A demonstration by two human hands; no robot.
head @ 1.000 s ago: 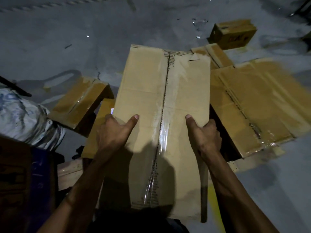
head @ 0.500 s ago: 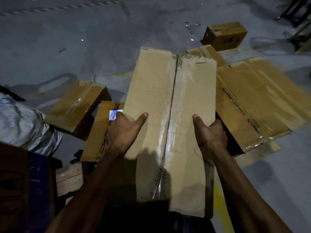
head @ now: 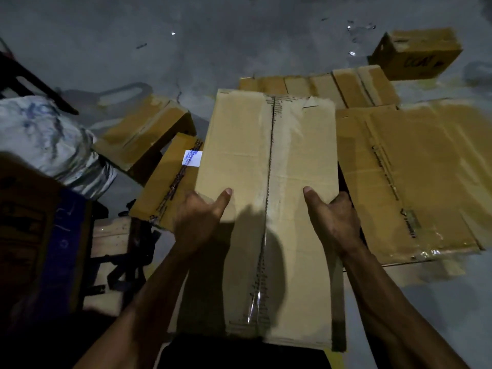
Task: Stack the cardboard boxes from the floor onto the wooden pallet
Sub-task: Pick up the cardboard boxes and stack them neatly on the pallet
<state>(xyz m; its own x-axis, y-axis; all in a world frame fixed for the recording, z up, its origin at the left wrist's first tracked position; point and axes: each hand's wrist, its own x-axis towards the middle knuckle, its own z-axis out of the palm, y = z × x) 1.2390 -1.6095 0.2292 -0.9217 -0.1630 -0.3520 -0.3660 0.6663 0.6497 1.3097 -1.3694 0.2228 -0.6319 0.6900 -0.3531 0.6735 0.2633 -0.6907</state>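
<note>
Head view, above the floor (head: 239,35) | long taped cardboard box (head: 266,169) carried flat, over boxes on the wooden pallet (head: 110,237) | left hand (head: 197,222) and right hand (head: 334,222) each in grip on a side edge, thumbs on top | best lowered level beside the large stacked box (head: 415,177) | pale brown, clear tape along centre seam.

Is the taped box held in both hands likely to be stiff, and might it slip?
The taped box probably stays stiff: its top lies flat, unsagging. The left hand and right hand grip bare cardboard beside the glossy tape, so slipping seems unlikely.
</note>
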